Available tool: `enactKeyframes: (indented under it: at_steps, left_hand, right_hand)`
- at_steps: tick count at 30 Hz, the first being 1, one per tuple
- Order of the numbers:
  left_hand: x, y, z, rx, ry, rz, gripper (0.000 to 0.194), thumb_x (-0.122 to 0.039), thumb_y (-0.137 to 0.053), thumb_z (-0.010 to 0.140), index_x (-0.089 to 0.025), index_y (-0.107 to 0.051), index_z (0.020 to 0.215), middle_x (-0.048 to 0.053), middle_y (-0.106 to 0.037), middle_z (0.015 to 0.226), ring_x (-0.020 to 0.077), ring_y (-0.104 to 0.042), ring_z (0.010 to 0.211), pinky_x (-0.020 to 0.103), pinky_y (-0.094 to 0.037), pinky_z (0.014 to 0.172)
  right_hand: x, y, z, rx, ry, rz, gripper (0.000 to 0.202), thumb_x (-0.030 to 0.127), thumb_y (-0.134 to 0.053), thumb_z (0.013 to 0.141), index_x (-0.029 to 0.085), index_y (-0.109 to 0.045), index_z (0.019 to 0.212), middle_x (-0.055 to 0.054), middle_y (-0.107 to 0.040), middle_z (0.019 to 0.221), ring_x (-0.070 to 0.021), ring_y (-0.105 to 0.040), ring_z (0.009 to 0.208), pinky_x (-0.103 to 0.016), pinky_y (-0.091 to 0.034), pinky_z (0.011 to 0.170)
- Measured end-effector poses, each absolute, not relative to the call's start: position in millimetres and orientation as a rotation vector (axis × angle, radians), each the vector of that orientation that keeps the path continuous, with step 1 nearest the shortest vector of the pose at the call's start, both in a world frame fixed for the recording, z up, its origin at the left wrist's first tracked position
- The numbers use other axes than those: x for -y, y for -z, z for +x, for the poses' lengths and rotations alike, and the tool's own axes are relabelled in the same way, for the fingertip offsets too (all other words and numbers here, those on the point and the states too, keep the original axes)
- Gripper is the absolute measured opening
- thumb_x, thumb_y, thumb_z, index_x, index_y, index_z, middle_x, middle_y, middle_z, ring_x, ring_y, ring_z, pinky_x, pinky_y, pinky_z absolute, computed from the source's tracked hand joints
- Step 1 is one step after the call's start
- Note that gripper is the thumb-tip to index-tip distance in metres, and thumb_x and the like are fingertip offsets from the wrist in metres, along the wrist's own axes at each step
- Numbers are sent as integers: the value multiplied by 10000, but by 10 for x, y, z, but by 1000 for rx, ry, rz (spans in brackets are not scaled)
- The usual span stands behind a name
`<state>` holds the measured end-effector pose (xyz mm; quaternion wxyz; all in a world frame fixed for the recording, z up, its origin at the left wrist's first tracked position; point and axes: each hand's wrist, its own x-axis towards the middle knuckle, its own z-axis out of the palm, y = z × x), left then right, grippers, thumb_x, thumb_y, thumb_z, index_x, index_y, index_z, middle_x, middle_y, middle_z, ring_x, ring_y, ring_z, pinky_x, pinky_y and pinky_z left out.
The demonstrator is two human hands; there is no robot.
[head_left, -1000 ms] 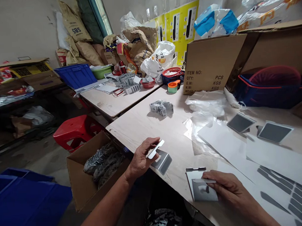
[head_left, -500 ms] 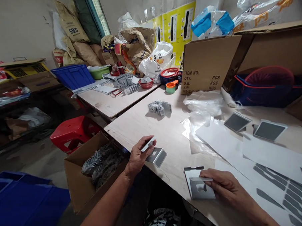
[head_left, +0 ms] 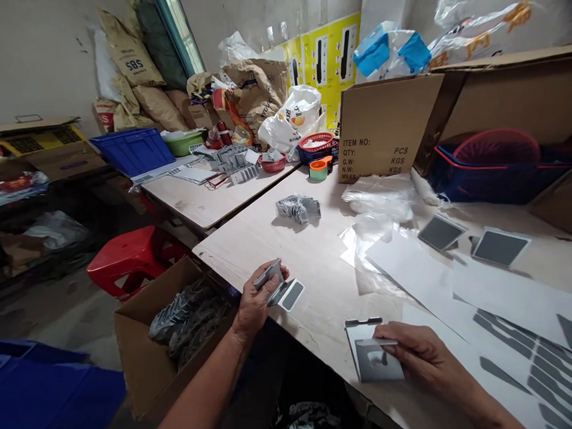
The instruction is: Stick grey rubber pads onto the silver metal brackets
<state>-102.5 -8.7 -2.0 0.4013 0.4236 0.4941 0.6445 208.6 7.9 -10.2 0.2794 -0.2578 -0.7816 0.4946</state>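
Observation:
My left hand (head_left: pixel 258 304) is closed on a bent metal bracket (head_left: pixel 276 284), which carries a grey pad with a white border on its lower flap. It is held just above the table's front edge. Over the table to the right, my right hand (head_left: pixel 410 345) pinches the upper edge of another bent metal bracket (head_left: pixel 378 365), with a light opening in its face. Behind that bracket shows a pale plate with a dark notched top edge; I cannot tell whether it is the same piece. Two brackets with dark pads (head_left: pixel 442 232) stand farther back on the right.
A wrapped bundle of brackets (head_left: pixel 298 209) lies mid-table. White sheets with grey stickers (head_left: pixel 505 350) cover the right side, beside clear plastic bags (head_left: pixel 384 194). A carton of brackets (head_left: pixel 151 372) and a red stool (head_left: pixel 131 256) stand left of the table. A large carton (head_left: pixel 386 128) stands behind.
The left hand has turned its bracket, so the padded flap now faces up more squarely. My right hand keeps its hold almost unchanged. The whole view has shifted slightly.

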Motion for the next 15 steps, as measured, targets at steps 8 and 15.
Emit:
enactKeyframes:
  at_steps: [8,15]
  left_hand:
    - [-215,197,-1143,-1655,-1673,1243,408,-320,-611,715,-212,-513,1096,52,-496,1039,197,-492,1010,363,-383,923]
    - [-433,202,-1137,-1883,-1574,1374,551,-259,-672,614,-234,-451,1119,42,-382,1090,226,-424,1078,395,-308,976]
  right_hand:
    - [-73,85,2051,2080,-1291,-681,203,290,-435,888,184,-600,837,-17,-544,682,-143,-494,596,-246,-378,566]
    - [-78,108,2035,2073,-1291,-704,212,305,-436,889,186,-609,859,-19,-553,690,-148,-499,598,-250,-383,570]
